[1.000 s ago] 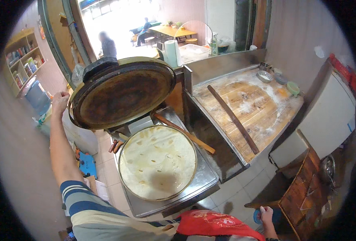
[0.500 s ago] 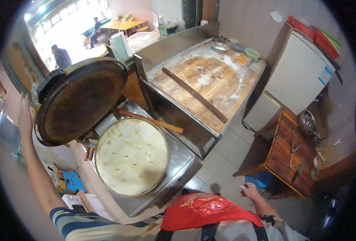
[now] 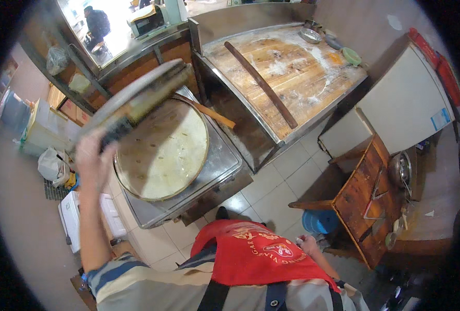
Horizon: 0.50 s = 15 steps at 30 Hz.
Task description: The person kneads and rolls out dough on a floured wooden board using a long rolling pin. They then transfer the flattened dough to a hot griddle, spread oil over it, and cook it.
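My left hand (image 3: pixel 92 158), smeared by motion, is closed on the black handle of a big round griddle lid (image 3: pixel 136 93). The lid is tilted steeply and partly covers the round griddle below. A large pale flatbread (image 3: pixel 170 150) fills that griddle, with small browned marks on its top and the lid's shadow across its left side. Behind it, a flat wooden stick (image 3: pixel 214 115) lies over the griddle's edge, its far end under the lid. Down beside my red apron (image 3: pixel 261 251), my right hand (image 3: pixel 309 245) is closed; a small whitish bit shows at its fingers.
A floured wooden worktable (image 3: pixel 271 67) holds a long rolling pin (image 3: pixel 261 83) and several bowls. A white fridge (image 3: pixel 396 109) stands right, near a brown wooden table (image 3: pixel 367 202) with a blue bucket (image 3: pixel 318 222) beneath. A person (image 3: pixel 97 25) is outside the window.
My left hand has swung the lid from nearly upright down over the griddle, and its shadow now falls on the flatbread. My right hand remains low and closed. The view has shifted.
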### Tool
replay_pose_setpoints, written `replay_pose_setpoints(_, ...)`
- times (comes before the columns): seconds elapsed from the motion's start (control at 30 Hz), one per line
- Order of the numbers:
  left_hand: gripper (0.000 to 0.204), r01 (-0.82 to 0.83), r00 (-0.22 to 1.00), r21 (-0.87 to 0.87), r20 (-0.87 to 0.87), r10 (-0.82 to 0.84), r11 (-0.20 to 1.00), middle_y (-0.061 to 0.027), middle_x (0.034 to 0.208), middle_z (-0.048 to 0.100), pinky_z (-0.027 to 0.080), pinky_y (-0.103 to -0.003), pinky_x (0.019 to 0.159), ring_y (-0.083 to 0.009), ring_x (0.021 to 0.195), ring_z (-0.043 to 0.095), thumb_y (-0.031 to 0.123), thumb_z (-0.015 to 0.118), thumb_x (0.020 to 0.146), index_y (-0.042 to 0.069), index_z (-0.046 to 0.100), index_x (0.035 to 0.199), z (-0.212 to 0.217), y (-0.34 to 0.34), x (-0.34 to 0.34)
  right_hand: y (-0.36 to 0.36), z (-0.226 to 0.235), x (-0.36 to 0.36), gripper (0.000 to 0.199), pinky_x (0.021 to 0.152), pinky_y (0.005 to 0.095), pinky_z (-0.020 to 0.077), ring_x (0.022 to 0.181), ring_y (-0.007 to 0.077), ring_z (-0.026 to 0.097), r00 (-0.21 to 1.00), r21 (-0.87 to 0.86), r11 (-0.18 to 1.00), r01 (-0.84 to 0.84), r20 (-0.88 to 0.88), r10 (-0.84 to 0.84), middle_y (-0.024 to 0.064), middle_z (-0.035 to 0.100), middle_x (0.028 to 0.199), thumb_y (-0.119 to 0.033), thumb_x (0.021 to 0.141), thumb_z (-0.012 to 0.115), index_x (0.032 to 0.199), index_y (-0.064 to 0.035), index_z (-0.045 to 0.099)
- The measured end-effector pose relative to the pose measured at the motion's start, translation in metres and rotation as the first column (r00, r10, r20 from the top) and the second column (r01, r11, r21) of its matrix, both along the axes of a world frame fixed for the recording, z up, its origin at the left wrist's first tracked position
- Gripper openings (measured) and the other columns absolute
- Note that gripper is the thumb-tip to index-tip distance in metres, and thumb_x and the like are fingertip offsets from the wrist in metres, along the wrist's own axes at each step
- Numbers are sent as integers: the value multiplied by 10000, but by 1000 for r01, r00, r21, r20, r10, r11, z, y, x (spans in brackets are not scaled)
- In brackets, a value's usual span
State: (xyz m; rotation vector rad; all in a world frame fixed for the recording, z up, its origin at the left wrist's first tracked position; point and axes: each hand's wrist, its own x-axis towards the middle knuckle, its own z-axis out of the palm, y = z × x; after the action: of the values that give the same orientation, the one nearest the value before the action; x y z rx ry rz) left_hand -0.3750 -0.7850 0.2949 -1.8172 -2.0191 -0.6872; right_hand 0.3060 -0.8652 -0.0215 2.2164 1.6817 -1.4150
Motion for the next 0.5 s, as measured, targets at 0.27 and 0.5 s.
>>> replay_pose_setpoints(0.27, 750, -59, 987, -234, 132, 91, 970, -170, 1123, 571, 423, -485, 893, -368, 1045, 546, 218, 873, 622, 101, 607, 1313, -254, -86, 124, -8, -1, 80, 304, 596, 330, 552, 618, 172, 677, 997, 81, 994, 73, -5, -73, 97, 701, 734, -271, 929, 703, 969, 30, 686)
replay_pose_setpoints(0.5, 619, -532, 846, -512, -304, 438, 674, -242, 1355, 511, 293, -545, 1146, -429, 1323, 433, 247, 601, 910, -72, 433, 1413, -395, -63, 185, -41, 43, 121, 268, 570, 329, 530, 612, 144, 658, 948, 76, 945, 318, -35, -317, 82, 702, 739, -255, 946, 683, 885, 6, 678)
